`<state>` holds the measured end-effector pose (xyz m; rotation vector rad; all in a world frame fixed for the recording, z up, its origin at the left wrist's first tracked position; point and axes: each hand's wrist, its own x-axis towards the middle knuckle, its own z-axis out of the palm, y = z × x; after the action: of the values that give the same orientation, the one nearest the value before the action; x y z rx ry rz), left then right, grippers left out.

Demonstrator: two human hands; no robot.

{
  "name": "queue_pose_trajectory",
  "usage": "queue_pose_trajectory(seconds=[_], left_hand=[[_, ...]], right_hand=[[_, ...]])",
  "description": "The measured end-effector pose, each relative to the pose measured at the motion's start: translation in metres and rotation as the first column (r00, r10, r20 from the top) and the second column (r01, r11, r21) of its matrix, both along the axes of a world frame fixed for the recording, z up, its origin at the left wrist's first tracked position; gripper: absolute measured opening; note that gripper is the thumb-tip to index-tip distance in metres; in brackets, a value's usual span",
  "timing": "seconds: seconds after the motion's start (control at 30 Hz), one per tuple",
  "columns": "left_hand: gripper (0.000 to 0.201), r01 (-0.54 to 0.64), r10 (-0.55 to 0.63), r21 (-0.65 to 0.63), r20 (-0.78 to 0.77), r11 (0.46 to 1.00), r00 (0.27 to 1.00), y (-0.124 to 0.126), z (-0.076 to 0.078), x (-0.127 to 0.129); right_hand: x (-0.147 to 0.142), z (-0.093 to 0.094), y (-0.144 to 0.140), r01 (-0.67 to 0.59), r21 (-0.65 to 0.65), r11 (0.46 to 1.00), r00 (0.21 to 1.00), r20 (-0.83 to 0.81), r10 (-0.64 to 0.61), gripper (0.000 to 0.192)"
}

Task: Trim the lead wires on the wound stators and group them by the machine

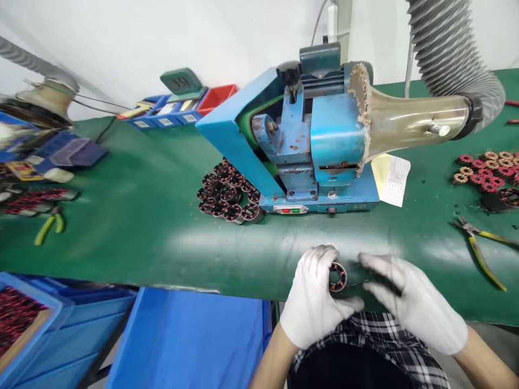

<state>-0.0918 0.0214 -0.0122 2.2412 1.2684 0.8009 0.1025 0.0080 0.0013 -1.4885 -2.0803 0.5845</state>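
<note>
Both my hands wear white gloves at the front edge of the green bench. My left hand (312, 300) is closed around a metal motor housing (344, 277), whose open end shows a ring of copper windings and black parts. To its right, my right hand (417, 302) has thumb and fingers apart, pointing at the housing across a small gap. Its fingers are slightly smeared by motion, and I make out nothing held in them. A group of similar motor housings (233, 213) stands on the bench beside the blue belt machine (336, 129).
Pliers (478, 254) and a pile of wound cores (486, 170) lie at right. A paper (395, 178) sits by the machine, below a suction hose (446, 43). More pliers (51, 224) are at left. Blue bins (190, 335) stand before the bench.
</note>
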Motion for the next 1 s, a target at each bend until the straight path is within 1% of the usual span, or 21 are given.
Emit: queue_pose_trajectory(seconds=[0.07, 0.1, 0.13, 0.2, 0.27, 0.3, 0.37, 0.43, 0.5, 0.57, 0.63, 0.67, 0.7, 0.77, 0.8, 0.83, 0.87, 0.9, 0.93, 0.97, 1.0], left_hand=[[0.087, 0.031, -0.03, -0.027, 0.026, 0.999, 0.999, -0.003, 0.007, 0.003], [0.09, 0.042, -0.04, -0.049, 0.035, 0.998, 0.999, -0.005, 0.009, 0.004], [0.088, 0.045, -0.042, -0.075, 0.035, 0.996, 0.999, -0.006, 0.01, 0.006], [0.074, 0.031, -0.03, -0.125, 0.012, 0.992, 0.999, -0.006, 0.009, 0.009], [0.054, 0.013, -0.018, -0.153, -0.031, 0.988, 0.999, -0.006, 0.006, 0.01], [0.045, 0.006, -0.014, -0.157, -0.054, 0.988, 0.998, -0.006, 0.004, 0.01], [0.031, -0.004, -0.011, -0.159, -0.092, 0.987, 0.996, -0.006, 0.001, 0.009], [0.026, 0.002, -0.018, -0.142, -0.111, 0.99, 0.994, -0.007, 0.0, 0.008], [0.026, 0.031, -0.044, -0.113, -0.113, 0.993, 0.993, -0.007, 0.0, 0.009], [0.025, 0.052, -0.062, -0.083, -0.116, 0.995, 0.991, -0.006, -0.001, 0.01], [0.024, 0.043, -0.049, -0.049, -0.12, 0.998, 0.992, -0.006, -0.001, 0.012], [0.024, 0.034, -0.039, -0.038, -0.122, 0.999, 0.992, -0.006, -0.002, 0.012], [0.024, 0.025, -0.029, -0.036, -0.122, 0.999, 0.992, -0.006, -0.002, 0.013], [0.024, 0.004, -0.01, -0.051, -0.119, 0.999, 0.993, -0.007, -0.001, 0.014], [0.024, -0.008, 0.0, -0.064, -0.118, 0.998, 0.993, -0.008, -0.001, 0.014], [0.022, -0.021, 0.013, -0.074, -0.119, 0.997, 0.993, -0.008, 0.0, 0.014], [0.021, -0.035, 0.026, -0.079, -0.121, 0.996, 0.992, -0.009, 0.0, 0.015], [0.02, -0.048, 0.038, -0.082, -0.124, 0.995, 0.992, -0.01, 0.0, 0.015], [0.019, -0.059, 0.048, -0.085, -0.127, 0.995, 0.991, -0.011, 0.0, 0.016], [0.02, -0.071, 0.059, -0.087, -0.13, 0.994, 0.99, -0.011, -0.001, 0.016], [0.02, -0.083, 0.071, -0.088, -0.131, 0.993, 0.989, -0.012, -0.002, 0.017]], right_hand=[[-0.008, -0.001, -0.005, -0.178, -0.064, 0.982, 0.978, 0.097, 0.184, 0.039], [-0.012, -0.002, -0.006, -0.22, -0.112, 0.969, 0.963, 0.132, 0.234, 0.042], [-0.015, -0.004, -0.005, -0.233, -0.159, 0.959, 0.953, 0.157, 0.258, 0.044], [-0.02, -0.007, -0.002, -0.205, -0.217, 0.954, 0.949, 0.196, 0.248, 0.044], [-0.022, -0.007, 0.002, -0.142, -0.235, 0.962, 0.961, 0.2, 0.191, 0.041], [-0.022, -0.006, 0.003, -0.111, -0.242, 0.964, 0.973, 0.17, 0.155, 0.035], [-0.022, -0.003, 0.006, -0.062, -0.292, 0.954, 0.996, 0.039, 0.076, 0.025], [-0.023, -0.002, 0.009, -0.03, -0.39, 0.92, 0.992, -0.125, -0.02, 0.024], [-0.024, -0.001, 0.013, -0.027, -0.517, 0.855, 0.958, -0.259, -0.126, 0.026], [-0.023, -0.002, 0.017, -0.054, -0.65, 0.758, 0.905, -0.353, -0.239, 0.026], [-0.018, -0.001, 0.022, -0.087, -0.744, 0.662, 0.841, -0.411, -0.352, 0.025], [-0.014, 0.0, 0.024, -0.09, -0.766, 0.637, 0.809, -0.429, -0.402, 0.025], [-0.009, 0.002, 0.026, -0.072, -0.769, 0.635, 0.775, -0.444, -0.45, 0.025], [0.001, 0.005, 0.028, 0.035, -0.729, 0.683, 0.709, -0.463, -0.531, 0.026], [0.006, 0.006, 0.027, 0.095, -0.696, 0.712, 0.697, -0.464, -0.546, 0.025], [0.009, 0.007, 0.025, 0.143, -0.649, 0.747, 0.712, -0.457, -0.533, 0.022], [0.012, 0.007, 0.022, 0.158, -0.589, 0.793, 0.76, -0.44, -0.478, 0.018], [0.012, 0.007, 0.019, 0.137, -0.511, 0.849, 0.829, -0.41, -0.38, 0.012], [0.011, 0.006, 0.015, 0.084, -0.419, 0.904, 0.899, -0.36, -0.251, 0.011], [0.009, 0.004, 0.011, 0.014, -0.319, 0.948, 0.952, -0.287, -0.11, 0.015], [0.005, 0.002, 0.008, -0.059, -0.214, 0.975, 0.981, -0.193, 0.017, 0.018]])
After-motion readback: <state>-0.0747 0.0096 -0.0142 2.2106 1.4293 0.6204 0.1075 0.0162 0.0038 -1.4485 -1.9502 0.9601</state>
